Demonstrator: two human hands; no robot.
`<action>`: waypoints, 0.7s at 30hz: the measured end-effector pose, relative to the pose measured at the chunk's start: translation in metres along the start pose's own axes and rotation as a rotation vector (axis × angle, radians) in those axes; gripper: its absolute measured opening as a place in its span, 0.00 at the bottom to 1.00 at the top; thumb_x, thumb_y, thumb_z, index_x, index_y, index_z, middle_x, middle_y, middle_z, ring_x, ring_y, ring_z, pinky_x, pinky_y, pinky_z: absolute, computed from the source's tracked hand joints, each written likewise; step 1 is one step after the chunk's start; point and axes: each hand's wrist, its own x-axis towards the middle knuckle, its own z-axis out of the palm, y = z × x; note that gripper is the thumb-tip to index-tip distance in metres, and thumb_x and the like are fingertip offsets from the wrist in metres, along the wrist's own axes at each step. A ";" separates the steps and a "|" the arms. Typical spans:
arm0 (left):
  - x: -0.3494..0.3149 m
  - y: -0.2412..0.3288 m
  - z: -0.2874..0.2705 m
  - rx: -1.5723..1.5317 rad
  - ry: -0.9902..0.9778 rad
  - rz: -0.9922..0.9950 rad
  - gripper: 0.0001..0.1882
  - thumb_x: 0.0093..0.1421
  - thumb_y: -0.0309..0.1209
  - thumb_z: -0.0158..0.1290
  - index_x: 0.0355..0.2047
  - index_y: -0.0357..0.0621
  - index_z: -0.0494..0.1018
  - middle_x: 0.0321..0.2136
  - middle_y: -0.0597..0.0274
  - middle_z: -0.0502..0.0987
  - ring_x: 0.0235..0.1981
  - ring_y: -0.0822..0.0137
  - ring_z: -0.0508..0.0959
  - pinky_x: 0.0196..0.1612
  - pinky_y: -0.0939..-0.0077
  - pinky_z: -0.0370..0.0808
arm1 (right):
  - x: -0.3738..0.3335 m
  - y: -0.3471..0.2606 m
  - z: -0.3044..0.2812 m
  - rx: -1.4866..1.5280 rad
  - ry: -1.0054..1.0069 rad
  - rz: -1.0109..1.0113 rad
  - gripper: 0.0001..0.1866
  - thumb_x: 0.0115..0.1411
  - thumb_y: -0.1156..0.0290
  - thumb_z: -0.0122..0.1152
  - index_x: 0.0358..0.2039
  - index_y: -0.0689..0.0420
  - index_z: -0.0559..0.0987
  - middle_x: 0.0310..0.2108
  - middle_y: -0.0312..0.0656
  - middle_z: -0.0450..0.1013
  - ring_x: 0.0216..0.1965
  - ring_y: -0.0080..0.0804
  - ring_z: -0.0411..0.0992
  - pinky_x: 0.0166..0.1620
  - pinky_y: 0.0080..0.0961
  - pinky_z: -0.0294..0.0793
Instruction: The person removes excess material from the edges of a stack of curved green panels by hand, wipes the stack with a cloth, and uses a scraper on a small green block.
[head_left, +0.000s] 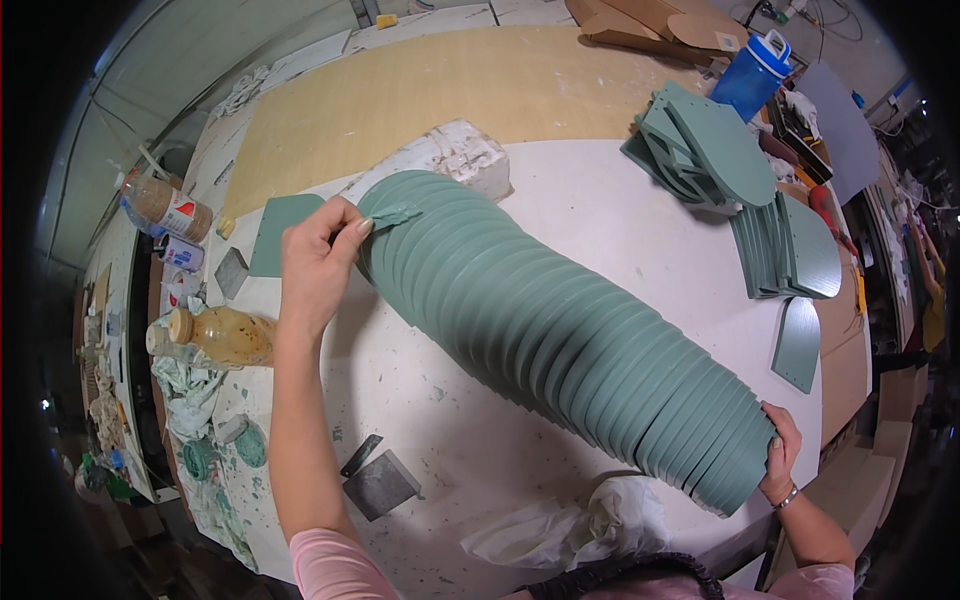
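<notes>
A long row of green panels (560, 320), pressed together like a ribbed roll, lies diagonally across the white table. At its far left end, my left hand (325, 250) pinches a small flat strip smeared with green (397, 214), which lies against the panel edges. I cannot make out whether the strip is a scraper or a bit of cloth. My right hand (780, 455) grips the row's near right end, fingers curled over the outermost panel and a bracelet at the wrist. Beneath the far end sits a white wrapped block (480, 158).
More green panels (720, 145) are stacked at the far right, beside a blue bottle (752, 78). A jar of yellowish liquid (232, 336), stained rags (190, 390) and a plastic bottle (165, 205) line the left. Grey square pads (382, 485) and white plastic film (590, 525) lie in front.
</notes>
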 end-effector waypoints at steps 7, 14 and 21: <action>-0.001 -0.001 0.001 0.011 -0.013 0.030 0.11 0.65 0.31 0.57 0.27 0.40 0.71 0.20 0.72 0.69 0.22 0.79 0.67 0.26 0.81 0.64 | -0.001 -0.001 -0.001 -0.001 -0.004 0.013 0.32 0.66 0.50 0.44 0.50 0.71 0.78 0.40 0.56 0.76 0.41 0.47 0.74 0.47 0.37 0.71; -0.006 0.004 0.004 -0.072 0.038 -0.004 0.09 0.62 0.26 0.56 0.26 0.36 0.71 0.18 0.68 0.69 0.21 0.78 0.65 0.26 0.79 0.63 | -0.001 0.000 0.000 0.007 0.002 0.005 0.32 0.66 0.51 0.45 0.50 0.71 0.78 0.40 0.56 0.76 0.41 0.47 0.74 0.47 0.37 0.71; -0.046 -0.019 0.003 -0.150 0.120 -0.105 0.08 0.68 0.30 0.55 0.32 0.41 0.73 0.23 0.71 0.72 0.24 0.80 0.69 0.27 0.84 0.64 | 0.001 -0.003 -0.001 -0.013 0.002 0.010 0.33 0.66 0.50 0.44 0.50 0.71 0.78 0.40 0.56 0.76 0.40 0.47 0.74 0.47 0.36 0.71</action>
